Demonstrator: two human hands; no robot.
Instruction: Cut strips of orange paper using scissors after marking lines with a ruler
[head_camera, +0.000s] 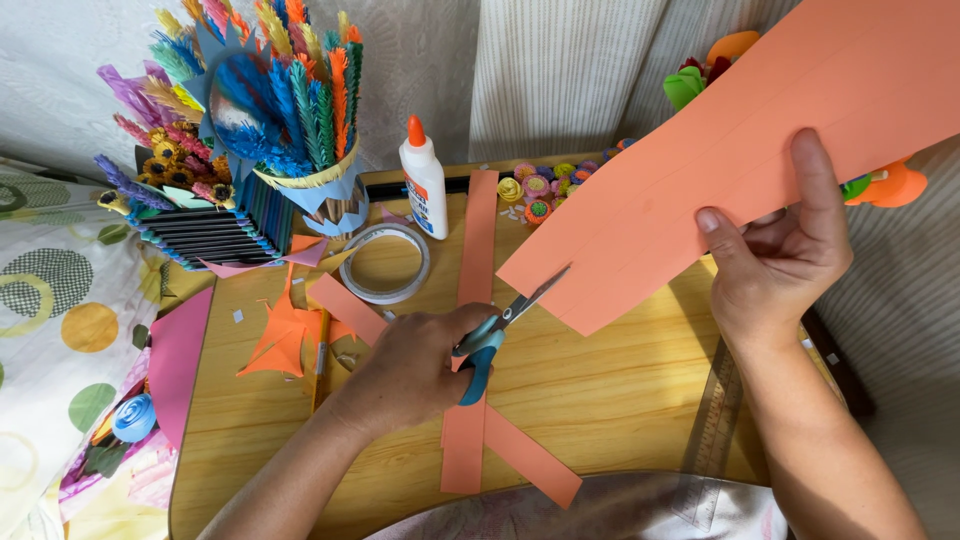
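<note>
My left hand (410, 370) grips blue-handled scissors (495, 335) above the wooden table (610, 390). The blades are open at the lower edge of a large orange paper sheet (720, 150), at one of its ruled lines. My right hand (780, 250) holds that sheet up by its lower right side, thumb on top. Cut orange strips (478, 240) lie on the table under the scissors, and more strips (530, 460) lie near the front edge.
A white glue bottle (423, 180) and a tape roll (385, 263) stand at the back. A paper-flower decoration (270, 100) fills the back left. Orange scraps (280, 335), pink paper (178, 360), small rolled paper flowers (540, 190) and a clear ruler (715, 420) lie around.
</note>
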